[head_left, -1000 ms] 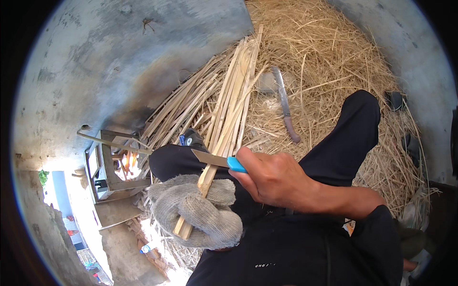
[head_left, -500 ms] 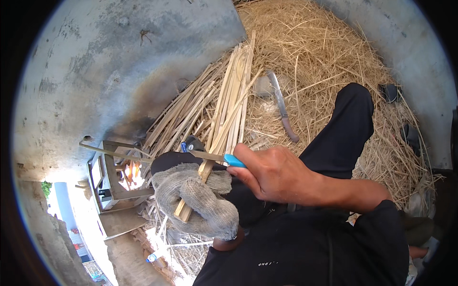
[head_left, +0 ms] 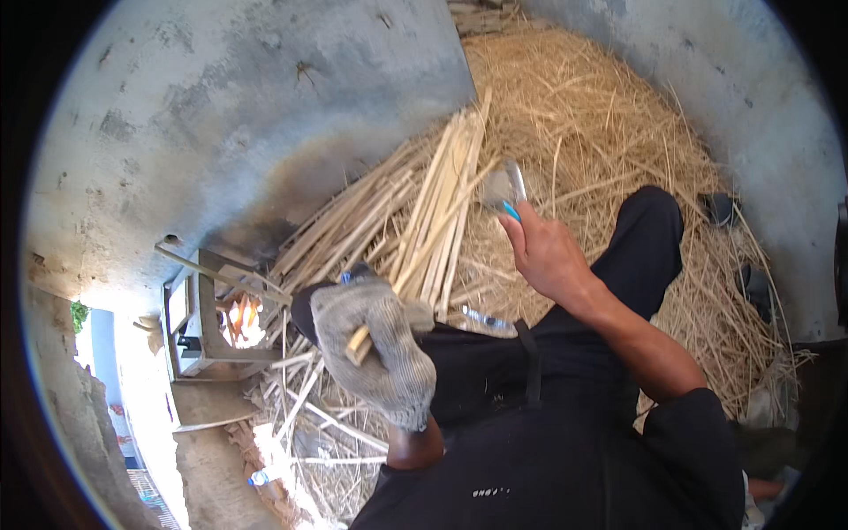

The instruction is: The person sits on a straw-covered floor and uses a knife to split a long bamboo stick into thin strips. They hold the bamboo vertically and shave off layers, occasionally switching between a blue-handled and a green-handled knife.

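Note:
My left hand (head_left: 375, 344), in a grey knitted glove, is closed around a long pale split-wood strip (head_left: 357, 344). The strip's near end pokes out of the fist, and the rest slants up and away toward the heap. Further right and forward, my bare right hand (head_left: 552, 256) is closed on a knife (head_left: 511, 210) with a turquoise handle; only a bit of the handle shows and its blade cannot be made out. Just beyond that hand, the blade of a machete (head_left: 516, 179) lies on the straw, its handle hidden behind the hand.
A bundle of pale strips (head_left: 442, 203) lies ahead, beside a big heap of straw-like shavings (head_left: 574, 97). Grey walls (head_left: 221, 115) curve around. At left stands a wooden frame (head_left: 199, 318) near an orange glow. Dark footwear (head_left: 720, 209) rests at the right.
My right hand has lifted away from the strip with the knife, moving forward and right. My left hand still grips the strip. The view has shifted slightly.

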Tool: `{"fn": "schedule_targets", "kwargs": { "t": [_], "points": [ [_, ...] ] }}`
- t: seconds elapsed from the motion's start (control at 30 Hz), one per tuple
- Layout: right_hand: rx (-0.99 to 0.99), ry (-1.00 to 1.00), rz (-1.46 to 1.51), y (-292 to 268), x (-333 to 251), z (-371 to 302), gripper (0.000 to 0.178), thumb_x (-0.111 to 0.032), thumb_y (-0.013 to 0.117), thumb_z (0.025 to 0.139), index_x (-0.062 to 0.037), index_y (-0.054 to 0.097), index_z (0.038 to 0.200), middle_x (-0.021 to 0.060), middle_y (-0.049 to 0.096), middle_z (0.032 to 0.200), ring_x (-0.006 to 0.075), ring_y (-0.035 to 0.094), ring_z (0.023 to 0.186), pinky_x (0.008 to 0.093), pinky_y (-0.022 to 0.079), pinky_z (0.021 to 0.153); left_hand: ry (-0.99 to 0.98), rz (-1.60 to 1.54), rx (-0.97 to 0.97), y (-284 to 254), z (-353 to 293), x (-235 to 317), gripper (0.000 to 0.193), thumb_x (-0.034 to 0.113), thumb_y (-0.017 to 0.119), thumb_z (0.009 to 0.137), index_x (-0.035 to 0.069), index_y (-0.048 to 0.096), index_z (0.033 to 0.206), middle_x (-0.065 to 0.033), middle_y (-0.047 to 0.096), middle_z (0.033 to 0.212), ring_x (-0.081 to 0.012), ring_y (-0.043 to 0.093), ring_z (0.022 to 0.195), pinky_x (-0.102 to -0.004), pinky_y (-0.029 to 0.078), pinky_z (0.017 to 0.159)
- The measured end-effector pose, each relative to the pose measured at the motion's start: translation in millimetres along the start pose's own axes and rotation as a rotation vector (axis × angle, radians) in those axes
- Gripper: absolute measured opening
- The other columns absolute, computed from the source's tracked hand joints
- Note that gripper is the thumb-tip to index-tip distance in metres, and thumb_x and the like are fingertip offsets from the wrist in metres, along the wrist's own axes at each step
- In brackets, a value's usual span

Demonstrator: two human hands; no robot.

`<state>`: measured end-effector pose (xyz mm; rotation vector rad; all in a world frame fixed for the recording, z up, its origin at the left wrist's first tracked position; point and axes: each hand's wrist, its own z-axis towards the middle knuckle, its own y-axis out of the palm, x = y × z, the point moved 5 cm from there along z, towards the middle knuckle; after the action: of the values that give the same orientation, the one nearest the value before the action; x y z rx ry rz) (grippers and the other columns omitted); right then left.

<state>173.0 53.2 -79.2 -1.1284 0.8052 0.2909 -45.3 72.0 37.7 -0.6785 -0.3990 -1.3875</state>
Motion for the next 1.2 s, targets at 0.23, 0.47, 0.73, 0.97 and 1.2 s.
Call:
{"fn": "schedule_targets", "kwargs": {
  "t": [0.23, 0.47, 0.73, 0.97, 1.2],
  "points": [
    [-0.163, -0.227, 0.444, -34, -107, -49, 0.026, -0.027, 0.053, 0.101, -0.0021, 0.048, 0.095, 0.0196, 0.054, 0.053, 0.0419, 0.058, 0.050, 0.0494, 0.044, 0.046, 0.020, -0.011, 0.147, -8, -1, 8, 0.038, 0.029, 0.051, 0.101, -0.008, 0.061, 0.103, -0.0177, 0.061, 0.097, -0.0280, 0.063, 0.091, -0.0369, 0.053, 0.073],
    [-0.216, -0.265, 0.375, -31, -126, -64, 0.024, -0.022, 0.059, 0.097, -0.0019, 0.046, 0.093, 0.0165, 0.053, 0.056, 0.0374, 0.057, 0.049, 0.0451, 0.042, 0.044, -0.008, 0.272, 0.152, -14, -1, 14, 0.038, 0.028, 0.056, 0.098, -0.008, 0.068, 0.095, -0.0184, 0.065, 0.087, -0.0273, 0.065, 0.071, -0.0353, 0.054, 0.062],
    [-0.111, -0.221, 0.259, -11, -114, -60, 0.026, -0.022, 0.062, 0.095, -0.0022, 0.046, 0.092, 0.0167, 0.055, 0.058, 0.0372, 0.057, 0.049, 0.0461, 0.043, 0.044, 0.066, 0.364, 0.085, -11, -2, 17, 0.033, 0.021, 0.057, 0.095, -0.008, 0.069, 0.087, -0.0196, 0.067, 0.080, -0.0257, 0.063, 0.068, -0.0351, 0.051, 0.059],
    [0.026, 0.016, 0.087, 1, -26, -40, 0.028, -0.028, 0.054, 0.100, -0.0018, 0.047, 0.095, 0.0200, 0.055, 0.052, 0.0414, 0.059, 0.049, 0.0493, 0.044, 0.044, -0.085, 0.079, 0.387, 10, 2, 10, 0.034, 0.021, 0.057, 0.096, -0.009, 0.067, 0.084, -0.0186, 0.066, 0.077, -0.0251, 0.062, 0.065, -0.0322, 0.049, 0.052],
    [-0.226, -0.138, 0.493, -34, -110, -49, 0.026, -0.025, 0.058, 0.098, -0.0017, 0.047, 0.096, 0.0195, 0.054, 0.052, 0.0408, 0.057, 0.047, 0.0492, 0.042, 0.043, 0.119, 0.284, 0.238, 4, 1, 17, 0.036, 0.027, 0.060, 0.093, -0.007, 0.068, 0.084, -0.0196, 0.069, 0.078, -0.0280, 0.063, 0.067, -0.0379, 0.051, 0.060]
  ]
}}
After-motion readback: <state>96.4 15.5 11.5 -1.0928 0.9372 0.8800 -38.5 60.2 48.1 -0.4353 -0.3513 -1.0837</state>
